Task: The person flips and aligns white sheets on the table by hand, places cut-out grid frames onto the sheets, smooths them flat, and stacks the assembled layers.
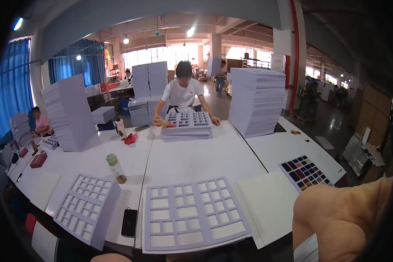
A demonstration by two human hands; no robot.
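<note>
A bare bent arm (336, 214) fills the lower right corner, but no hand or fingers show on it. A sliver of skin (111, 258) shows at the bottom edge, left of centre; which body part it is I cannot tell. Neither my left hand nor my right hand is in view. A lavender grid frame with white compartments (173, 213) lies flat on the near table. Left of it a stack of similar frames (109, 208) stands with a phone (129, 222) beside it. A tray of coloured swatches (305, 172) lies near the bent arm.
Across the table (196, 161), a co-worker (182, 94) holds a bottle with a red tip over a stack of frames (187, 132). Tall stacks stand at right (257, 105) and left (67, 115). A green-lidded bottle (116, 168) and pale boards (268, 205) are nearer.
</note>
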